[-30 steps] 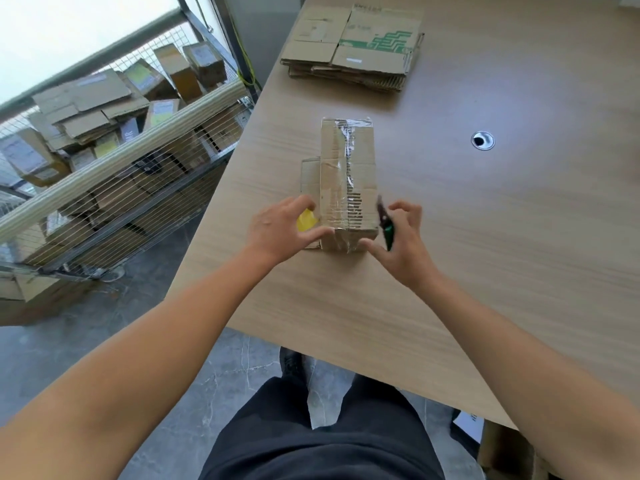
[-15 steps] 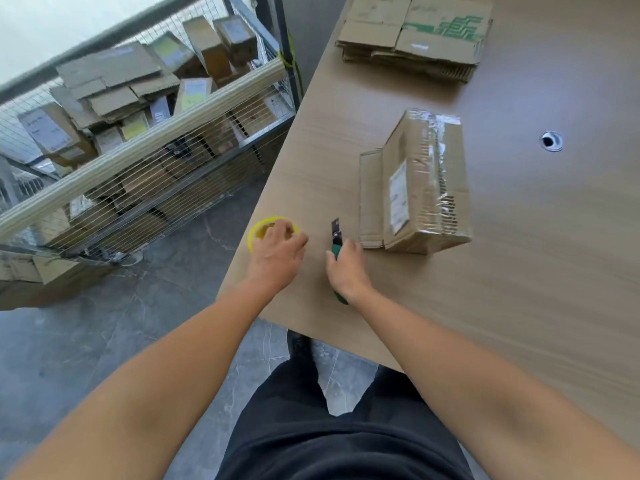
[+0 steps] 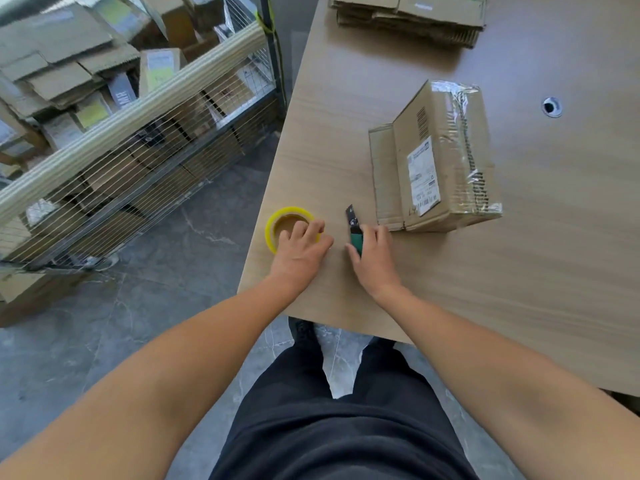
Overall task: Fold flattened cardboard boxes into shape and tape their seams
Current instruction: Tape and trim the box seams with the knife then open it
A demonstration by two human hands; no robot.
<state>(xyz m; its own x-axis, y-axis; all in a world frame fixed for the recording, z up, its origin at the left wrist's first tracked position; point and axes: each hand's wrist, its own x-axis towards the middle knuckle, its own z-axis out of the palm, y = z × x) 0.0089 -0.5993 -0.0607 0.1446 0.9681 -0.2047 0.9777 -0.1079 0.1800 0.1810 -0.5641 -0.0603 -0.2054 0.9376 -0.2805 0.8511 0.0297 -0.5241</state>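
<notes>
A folded cardboard box (image 3: 446,161) with clear tape along its top seam and a white label on its side stands on the wooden table (image 3: 519,271). One flap sticks out at its left. My left hand (image 3: 301,251) rests on a yellow tape roll (image 3: 282,221) lying flat near the table's left edge, fingers on its rim. My right hand (image 3: 372,259) grips a green utility knife (image 3: 355,232), blade pointing away, just left of the box's near corner.
A stack of flattened cardboard boxes (image 3: 412,15) lies at the table's far side. A round cable hole (image 3: 551,107) sits right of the box. A wire cage cart (image 3: 131,133) full of cardboard stands on the floor to the left.
Both hands left the box and dropped to the table's near left part. The tape roll and knife came down there with them. The box now stands alone to the right.
</notes>
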